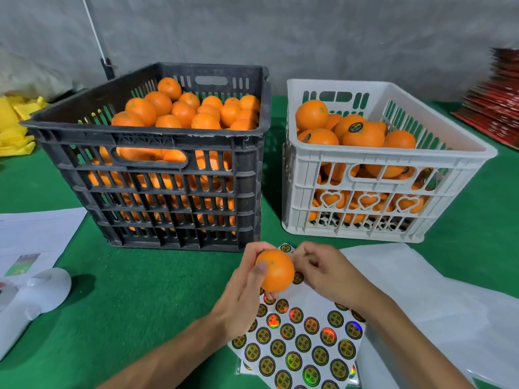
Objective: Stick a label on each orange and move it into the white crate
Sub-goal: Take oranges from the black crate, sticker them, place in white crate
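A black crate (157,153) full of oranges stands left of the white crate (384,175). In front, above the label sheet (303,343), the left hand (247,290) grips an orange (276,272); the right hand (323,272), fingers curled, touches its side, though whether it pinches a label cannot be told.

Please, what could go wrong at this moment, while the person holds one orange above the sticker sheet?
1. The left hand grips the orange over the sticker sheet; if it slips, it may roll across the table.
2. The right hand's fingers are curled beside the orange; I cannot tell whether they pinch a sticker. A peeled one could fold or stick crooked.
3. The white crate is piled high on its left; another orange there may roll.
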Action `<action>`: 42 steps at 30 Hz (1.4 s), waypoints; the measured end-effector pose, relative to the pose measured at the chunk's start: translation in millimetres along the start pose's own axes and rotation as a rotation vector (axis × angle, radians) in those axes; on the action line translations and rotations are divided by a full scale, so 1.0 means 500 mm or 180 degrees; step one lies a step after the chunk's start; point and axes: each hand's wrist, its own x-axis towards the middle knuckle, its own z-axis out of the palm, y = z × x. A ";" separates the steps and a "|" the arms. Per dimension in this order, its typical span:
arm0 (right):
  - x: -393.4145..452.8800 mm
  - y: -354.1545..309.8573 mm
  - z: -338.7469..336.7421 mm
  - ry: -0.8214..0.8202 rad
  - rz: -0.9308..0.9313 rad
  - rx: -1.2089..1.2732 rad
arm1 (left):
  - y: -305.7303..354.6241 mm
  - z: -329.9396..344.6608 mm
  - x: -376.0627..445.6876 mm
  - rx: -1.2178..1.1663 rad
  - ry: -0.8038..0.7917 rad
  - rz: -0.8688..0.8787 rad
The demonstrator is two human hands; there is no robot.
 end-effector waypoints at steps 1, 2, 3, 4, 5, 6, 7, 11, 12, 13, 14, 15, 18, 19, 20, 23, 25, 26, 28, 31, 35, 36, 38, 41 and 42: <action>0.000 -0.003 -0.002 0.0383 -0.0192 -0.0332 | 0.000 0.002 -0.001 0.0064 -0.0009 0.0015; 0.000 -0.007 -0.002 0.0813 -0.0408 -0.0617 | 0.001 0.003 -0.002 0.0081 -0.0001 0.0036; 0.000 -0.012 0.000 0.1178 -0.0628 -0.0723 | 0.002 0.003 -0.001 0.0069 0.0012 0.0048; -0.001 -0.020 0.005 0.1378 -0.0811 -0.0633 | 0.004 0.003 -0.001 0.0029 0.0024 0.0053; -0.002 -0.025 0.014 0.1427 -0.0937 -0.0544 | 0.006 0.003 0.000 -0.0024 0.0033 0.0055; -0.003 -0.029 0.024 0.1375 -0.1033 -0.0508 | 0.008 0.003 0.001 -0.0083 0.0045 0.0056; -0.003 -0.031 0.033 0.1280 -0.1092 -0.0490 | 0.010 0.003 0.002 -0.0147 0.0057 0.0059; -0.010 -0.034 0.037 0.0937 -0.1134 -0.0194 | 0.011 0.001 0.002 -0.0273 0.0113 0.0087; -0.014 -0.037 0.036 0.0835 -0.1115 -0.0171 | 0.010 -0.001 0.004 -0.0284 0.0153 0.0088; -0.018 -0.040 0.036 0.0723 -0.1087 -0.0262 | 0.010 -0.002 0.006 -0.0313 0.0180 0.0089; -0.023 -0.044 0.036 0.0636 -0.1067 -0.0502 | 0.012 -0.003 0.008 -0.0348 0.0191 0.0097; -0.028 -0.047 0.037 0.0593 -0.1058 -0.0882 | 0.015 -0.003 0.011 -0.0385 0.0214 0.0117; -0.034 -0.067 0.042 0.0824 -0.1122 -0.1826 | 0.040 0.002 0.021 -0.0468 0.0432 0.0220; -0.032 -0.081 0.040 0.1025 -0.1158 -0.1944 | 0.058 0.004 0.029 -0.0462 0.0495 0.0283; -0.029 -0.097 0.034 0.1272 -0.1218 -0.1996 | 0.081 0.008 0.039 -0.0409 0.0519 0.0361; -0.007 -0.146 -0.016 0.2084 -0.1613 -0.2034 | 0.179 0.015 0.082 -0.0189 0.0599 0.0650; 0.014 -0.178 -0.069 0.2543 -0.1843 -0.2111 | 0.263 0.014 0.118 0.0013 0.0523 0.0898; 0.026 -0.194 -0.097 0.2750 -0.1875 -0.2120 | 0.305 0.011 0.135 0.0175 0.0405 0.1063; 0.048 -0.226 -0.155 0.3054 -0.1740 -0.2091 | 0.382 -0.004 0.170 0.0687 0.0339 0.1433; 0.081 -0.255 -0.238 0.3289 -0.1145 -0.2307 | 0.458 -0.067 0.215 0.1495 0.0765 0.1842; 0.119 -0.245 -0.291 0.3357 -0.0813 -0.2582 | 0.479 -0.250 0.257 0.3145 0.1379 0.1045; 0.127 -0.239 -0.288 0.3347 -0.0929 -0.2608 | 0.475 -0.303 0.261 0.3585 0.1453 0.0439; 0.145 -0.233 -0.269 0.3303 -0.1235 -0.2595 | 0.465 -0.395 0.257 0.4052 0.1290 -0.0956; 0.165 -0.239 -0.225 0.3250 -0.1673 -0.2500 | 0.448 -0.468 0.254 0.3873 0.0569 -0.1971; 0.169 -0.244 -0.210 0.3231 -0.1772 -0.2409 | 0.447 -0.475 0.257 0.3850 0.0475 -0.2018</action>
